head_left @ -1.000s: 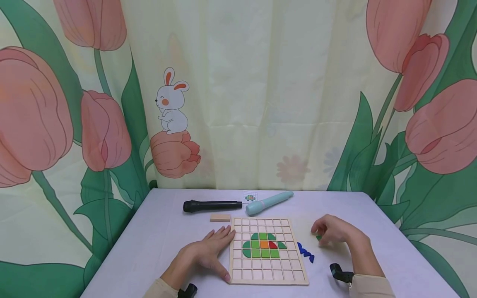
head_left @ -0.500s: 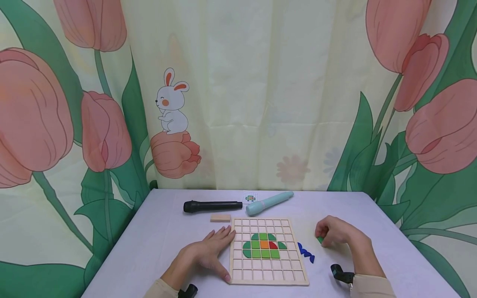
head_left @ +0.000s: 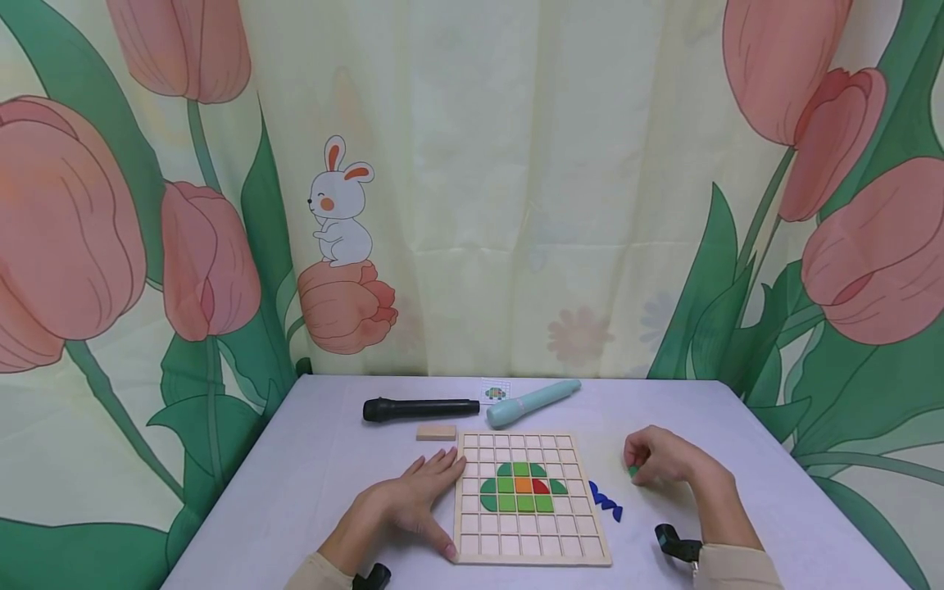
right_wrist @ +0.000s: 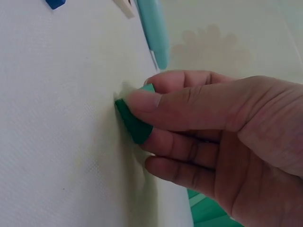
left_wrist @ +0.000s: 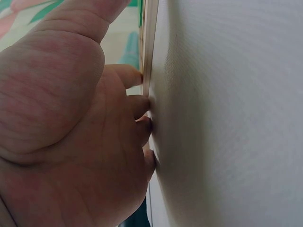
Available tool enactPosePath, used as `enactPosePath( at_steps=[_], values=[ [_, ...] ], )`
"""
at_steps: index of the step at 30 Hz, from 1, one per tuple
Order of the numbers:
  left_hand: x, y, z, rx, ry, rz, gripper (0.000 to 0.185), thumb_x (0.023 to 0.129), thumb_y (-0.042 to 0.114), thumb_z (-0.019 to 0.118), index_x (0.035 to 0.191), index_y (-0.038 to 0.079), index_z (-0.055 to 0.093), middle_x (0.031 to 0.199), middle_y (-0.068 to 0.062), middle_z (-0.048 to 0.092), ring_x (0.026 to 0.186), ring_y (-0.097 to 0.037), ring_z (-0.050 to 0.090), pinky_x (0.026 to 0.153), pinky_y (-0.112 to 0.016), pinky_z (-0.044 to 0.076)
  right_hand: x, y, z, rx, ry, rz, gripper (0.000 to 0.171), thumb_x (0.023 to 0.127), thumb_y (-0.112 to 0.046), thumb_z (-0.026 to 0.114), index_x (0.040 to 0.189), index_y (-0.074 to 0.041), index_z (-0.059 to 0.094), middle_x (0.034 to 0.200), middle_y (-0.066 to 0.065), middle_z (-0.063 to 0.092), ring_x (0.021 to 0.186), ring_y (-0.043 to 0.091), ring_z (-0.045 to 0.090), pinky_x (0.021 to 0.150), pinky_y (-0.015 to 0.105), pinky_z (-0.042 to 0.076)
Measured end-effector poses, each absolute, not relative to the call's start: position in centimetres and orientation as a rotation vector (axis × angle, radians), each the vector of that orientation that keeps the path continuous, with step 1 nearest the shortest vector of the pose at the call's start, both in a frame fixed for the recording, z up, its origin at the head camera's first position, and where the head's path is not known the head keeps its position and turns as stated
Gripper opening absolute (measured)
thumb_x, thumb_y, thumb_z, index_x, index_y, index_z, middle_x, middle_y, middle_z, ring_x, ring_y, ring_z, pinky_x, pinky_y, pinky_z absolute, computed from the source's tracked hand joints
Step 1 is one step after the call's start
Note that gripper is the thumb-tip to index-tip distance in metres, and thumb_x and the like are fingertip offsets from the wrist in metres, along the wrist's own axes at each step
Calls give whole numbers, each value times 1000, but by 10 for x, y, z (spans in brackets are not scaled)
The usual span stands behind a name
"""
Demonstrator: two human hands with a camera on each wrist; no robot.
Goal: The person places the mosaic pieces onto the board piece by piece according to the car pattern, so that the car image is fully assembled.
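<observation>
Head view: wooden grid board (head_left: 531, 560) at lower centre, thin raised slats making square cells. Tile cluster (head_left: 523, 485) sits mid-board: flat light-green squares, an orange square, a red rounded piece, dark-green curved corners. Left hand (head_left: 409, 501) is spread flat, fingers extended, holding nothing; thumb and fingertips on the board's left edge. Right hand (head_left: 667, 459), right of the board, pinches a green piece (head_left: 633, 471), mostly hidden here. Blue pieces (head_left: 605, 501) lie in a crooked row just off the board's right edge. Above the board: plain wooden block (head_left: 436, 432), smooth black microphone (head_left: 420, 409), teal microphone (head_left: 533, 402), small printed card (head_left: 495, 392).

Left wrist: palm fills the left half, creases visible, which head doesn't show. Board is edge-on at upper centre, so its thickness reads; fingertips meet it and the woven white cloth (left_wrist: 246, 118).

Right wrist: grip is clear only here. Thumb on the green piece at frame centre, fingers bent behind. Piece is glossy, thick-edged, tapering. Can't tell if it touches the cloth. One blue piece is cropped at upper left.
</observation>
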State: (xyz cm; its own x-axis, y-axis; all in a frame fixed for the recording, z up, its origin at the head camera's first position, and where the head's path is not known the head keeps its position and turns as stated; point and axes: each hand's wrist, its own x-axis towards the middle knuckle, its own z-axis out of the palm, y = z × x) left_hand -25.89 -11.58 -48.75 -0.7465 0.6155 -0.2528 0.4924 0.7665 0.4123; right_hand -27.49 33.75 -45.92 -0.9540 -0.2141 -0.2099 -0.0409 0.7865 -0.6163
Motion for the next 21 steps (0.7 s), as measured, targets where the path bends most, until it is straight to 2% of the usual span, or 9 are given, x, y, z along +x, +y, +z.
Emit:
enactPosePath(
  at_steps=[8, 16, 18, 21],
  values=[
    [-259, -116, -487, 848, 2593, 447, 134, 66, 70, 88, 168, 18, 19, 176, -10, 11, 164, -31, 9, 132, -57, 9, -280, 337, -456, -450, 2625, -1057, 10, 86, 2, 78, 94, -3, 73, 80, 4, 63, 79, 20, 56, 65, 27, 48],
    [-259, -116, -488, 851, 2601, 440, 134, 66, 72, 87, 168, 19, 18, 176, -10, 10, 164, -31, 9, 132, -57, 9, -281, 324, -442, -580, 2553, -1192, 18, 93, -8, 75, 109, 0, 77, 105, 15, 75, 88, 22, 63, 75, 29, 56],
    [-259, -116, -489, 853, 2600, 442, 134, 66, 72, 86, 168, 19, 18, 176, -10, 10, 164, -32, 8, 132, -57, 9, -279, 320, -438, -602, 2543, -1199, 18, 94, -8, 74, 109, 1, 76, 108, 19, 74, 89, 22, 64, 75, 29, 57],
    [-260, -116, -490, 850, 2598, 449, 134, 65, 72, 87, 168, 19, 18, 176, -10, 10, 164, -32, 8, 132, -56, 8, -278, 314, -434, -658, 2530, -1197, 16, 94, -8, 74, 107, 1, 75, 104, 17, 74, 87, 22, 65, 74, 28, 57]
  ],
)
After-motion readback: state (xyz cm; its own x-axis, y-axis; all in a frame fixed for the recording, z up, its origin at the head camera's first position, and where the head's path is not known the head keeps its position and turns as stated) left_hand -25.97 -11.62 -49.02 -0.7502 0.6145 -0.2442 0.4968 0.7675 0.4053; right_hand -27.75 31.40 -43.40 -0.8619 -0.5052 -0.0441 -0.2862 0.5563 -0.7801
